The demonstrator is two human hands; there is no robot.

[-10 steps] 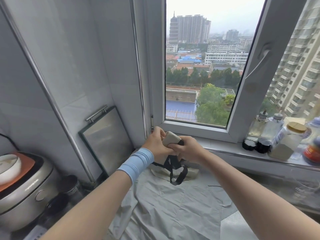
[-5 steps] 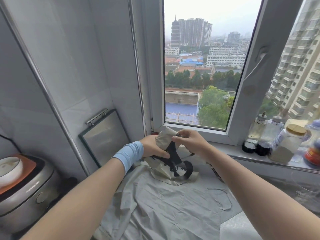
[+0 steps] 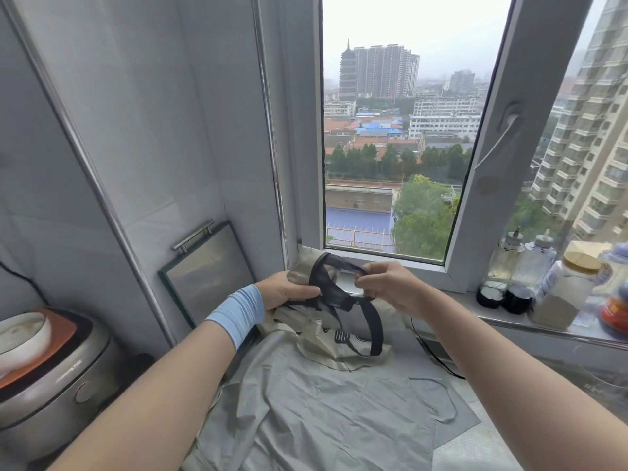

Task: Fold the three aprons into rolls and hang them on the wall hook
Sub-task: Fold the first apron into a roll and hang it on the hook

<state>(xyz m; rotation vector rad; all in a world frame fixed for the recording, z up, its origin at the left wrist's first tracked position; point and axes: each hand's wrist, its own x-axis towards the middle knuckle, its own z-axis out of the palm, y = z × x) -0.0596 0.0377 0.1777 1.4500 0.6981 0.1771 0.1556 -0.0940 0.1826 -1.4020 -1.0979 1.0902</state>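
Note:
My left hand (image 3: pixel 283 294), with a blue band at the wrist, grips a rolled beige apron (image 3: pixel 302 271) held up in front of the window sill. Black straps (image 3: pixel 334 295) wrap across the roll and hang down in a loop. My right hand (image 3: pixel 385 283) pinches one black strap at the roll's right side. Under the roll lies another beige apron (image 3: pixel 339 345) with a dark printed pattern, crumpled. A grey apron (image 3: pixel 326 416) is spread flat on the counter below both hands. No wall hook is in view.
A rice cooker (image 3: pixel 51 375) stands at the left with a white bowl on it. A framed glass board (image 3: pixel 207 266) leans on the wall. Bottles and jars (image 3: pixel 557 287) line the sill at the right. A black cable (image 3: pixel 438 358) runs beside the aprons.
My hands have lifted the roll slightly and my right hand has drawn the black strap up and over its top to the right. The hanging loop now dangles lower.

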